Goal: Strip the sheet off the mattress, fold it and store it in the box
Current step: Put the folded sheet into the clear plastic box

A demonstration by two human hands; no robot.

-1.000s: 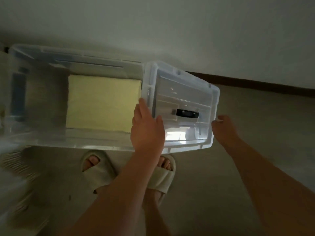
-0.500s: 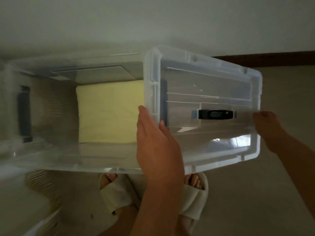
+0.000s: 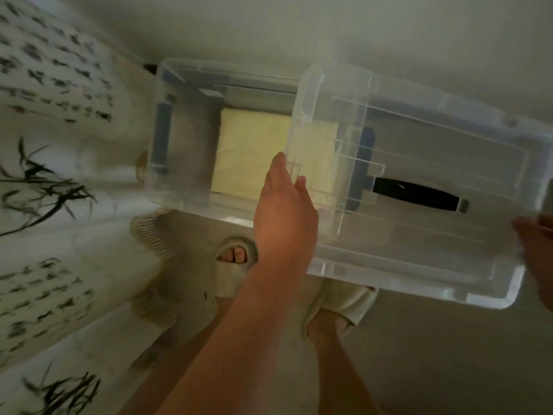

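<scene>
A clear plastic box (image 3: 167,199) stands on the floor against the wall. A folded pale yellow sheet (image 3: 251,151) lies flat inside it. I hold the clear lid (image 3: 419,259), with its black handle (image 3: 416,197), over the right part of the box, partly covering the sheet. My left hand (image 3: 284,211) grips the lid's left edge. My right hand (image 3: 535,247) holds its right edge at the frame border, mostly cut off.
A white fabric with black bamboo and script print (image 3: 51,181) fills the left side. My feet in cream slippers (image 3: 236,265) stand on the floor just in front of the box. A pale wall (image 3: 329,31) runs behind the box.
The lid has come nearer the camera and now overlaps the sheet's right part. The view swung, bringing the printed fabric into sight on the left.
</scene>
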